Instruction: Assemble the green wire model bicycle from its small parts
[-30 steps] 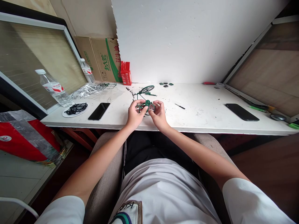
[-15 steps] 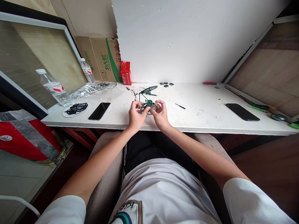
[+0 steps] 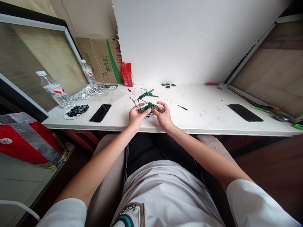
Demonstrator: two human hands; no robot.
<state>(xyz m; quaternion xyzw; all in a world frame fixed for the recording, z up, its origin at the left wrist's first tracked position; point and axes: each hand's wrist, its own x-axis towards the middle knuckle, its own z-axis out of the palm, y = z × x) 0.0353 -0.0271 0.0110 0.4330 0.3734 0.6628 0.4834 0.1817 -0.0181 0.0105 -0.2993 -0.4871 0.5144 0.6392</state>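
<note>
A small green model bicycle (image 3: 149, 104) is held between both hands just above the front part of the desk. My left hand (image 3: 137, 118) grips it from the left, with the thumb pressed against the frame. On the other side my right hand (image 3: 163, 116) pinches the near wheel, its thumb and index finger on the spokes. The far wheel (image 3: 146, 94) points away from me and shows almost edge-on. Fingers cover part of the frame and of the near wheel. A thin dark tool (image 3: 182, 107) lies on the desk to the right of my hands.
Left on the white desk (image 3: 203, 116) are a phone (image 3: 100, 113), black parts on a round white plate (image 3: 77, 111), bottles (image 3: 55, 89) and parts frames in plastic (image 3: 94, 90). A red box (image 3: 127, 74) stands behind. Small dark pieces (image 3: 168, 85) lie further back; a black phone (image 3: 245, 113) rests right.
The bicycle has been turned in my hands: its far wheel showed as an open oval and now appears nearly edge-on. My left hand has shifted slightly left and down.
</note>
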